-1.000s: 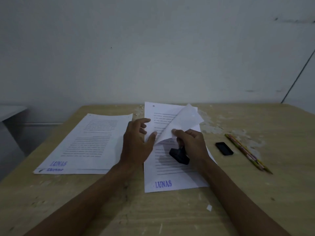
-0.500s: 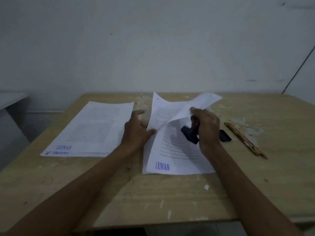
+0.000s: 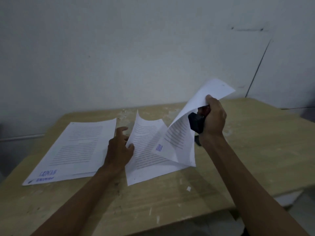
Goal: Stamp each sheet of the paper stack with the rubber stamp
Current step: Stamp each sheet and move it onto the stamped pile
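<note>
Nearest us, small white paper scraps [image 3: 188, 188] lay on the bare wooden table [image 3: 170, 210], whose near-right edge fell away close by our right forearm. We held the left hand [image 3: 119, 149] low between two piles, its thumb and fingers pinching the left edge of the paper stack [image 3: 146, 160], which curled up where we gripped it. That top sheet showed rows of printed lines, too blurred to read, and no stamp mark that we could see. To the left, just beside that hand, the stamped pile [image 3: 73, 150] lay flat, bearing blue stamped capitals near its near corner; we could not read them surely.

Our right hand [image 3: 214, 118] was raised above the table, curled round the rubber stamp [image 3: 196, 123], a black block with a dark reddish handle, and with its thumb pinching a lifted sheet [image 3: 180, 138]. That sheet hung bent, its lower corner touching the stack, with a blue stamp mark turned sideways and unreadable. A dark object [image 3: 197, 142] peeked out beneath the wrist. Beyond lay open tabletop, then the pale wall [image 3: 136, 48].
</note>
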